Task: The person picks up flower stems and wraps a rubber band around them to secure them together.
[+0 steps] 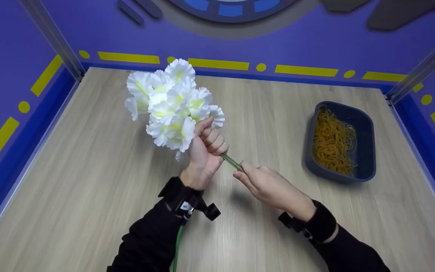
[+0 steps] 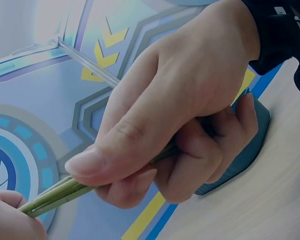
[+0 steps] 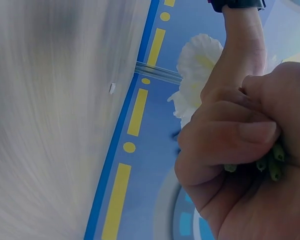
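A bunch of white artificial flowers (image 1: 176,102) with yellow-green centers is held above the table, heads toward the back left. My left hand (image 1: 208,151) grips the bunch just below the blossoms, its fingers curled round the stems. Lower down, my right hand (image 1: 274,185) holds the green stems (image 1: 232,161) near their ends between thumb and fingers. The left wrist view has the right hand (image 2: 165,115) pinching the stems (image 2: 55,197), with part of the left hand (image 2: 12,220) at the lower left. Cut stem ends (image 3: 275,170) show in the right wrist view.
On the right side of the wooden table (image 1: 100,170) stands a dark blue plastic box (image 1: 365,151) containing a tangle of yellowish rubber bands (image 1: 330,143). Purple-blue panels (image 1: 296,45) with yellow marks wall the table at the back and sides. A green cable (image 1: 178,243) runs beside the left sleeve.
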`<state>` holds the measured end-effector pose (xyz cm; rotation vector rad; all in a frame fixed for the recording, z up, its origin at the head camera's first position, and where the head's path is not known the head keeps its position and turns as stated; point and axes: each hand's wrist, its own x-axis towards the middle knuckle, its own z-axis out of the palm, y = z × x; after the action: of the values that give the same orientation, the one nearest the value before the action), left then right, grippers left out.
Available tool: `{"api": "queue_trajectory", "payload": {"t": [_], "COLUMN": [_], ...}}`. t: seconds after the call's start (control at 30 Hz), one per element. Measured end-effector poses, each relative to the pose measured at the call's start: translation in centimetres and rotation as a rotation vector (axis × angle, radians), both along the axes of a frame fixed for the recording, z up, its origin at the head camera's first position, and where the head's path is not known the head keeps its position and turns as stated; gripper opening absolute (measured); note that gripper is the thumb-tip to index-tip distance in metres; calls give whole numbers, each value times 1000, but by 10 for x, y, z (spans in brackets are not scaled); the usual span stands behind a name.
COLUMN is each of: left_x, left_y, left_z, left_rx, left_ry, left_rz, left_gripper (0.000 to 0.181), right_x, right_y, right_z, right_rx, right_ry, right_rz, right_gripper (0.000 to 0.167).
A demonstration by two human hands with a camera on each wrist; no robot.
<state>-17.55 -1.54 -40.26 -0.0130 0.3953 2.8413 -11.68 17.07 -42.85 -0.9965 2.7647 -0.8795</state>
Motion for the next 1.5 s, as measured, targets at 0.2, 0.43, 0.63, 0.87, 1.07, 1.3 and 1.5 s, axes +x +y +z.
{"api": "queue_trajectory", "payload": {"t": [0.2, 0.43, 0.63, 0.87, 1.07, 1.3, 1.5], "left_x": [-1, -1, 0, 2, 2, 1, 0], "left_y": [0, -3, -6, -9, -8, -9, -12], "left_z": [1, 3, 3, 7, 8, 7, 10], "left_rx": [13, 41, 53, 84, 102, 105, 121], "left_ry": [23, 41, 77, 114, 98, 80, 59], "left_rz": [6, 28, 36, 64, 53, 73, 99], "left_gripper": [49, 49, 47, 47, 48, 48, 48], "right_x": [1, 0, 0, 2, 3, 1, -7], "right_y": [-1, -2, 0, 6, 8, 16, 46], "right_z": [0, 1, 5, 11, 12, 18, 36], "right_rx": [-5, -39, -29, -4, 0, 2, -45], "right_ry": [16, -22, -15, 102, 140, 81, 169], "right_rz": [-14, 2, 19, 27, 0, 18, -68], "right_gripper": [23, 21, 20, 16, 17, 12, 11]}}
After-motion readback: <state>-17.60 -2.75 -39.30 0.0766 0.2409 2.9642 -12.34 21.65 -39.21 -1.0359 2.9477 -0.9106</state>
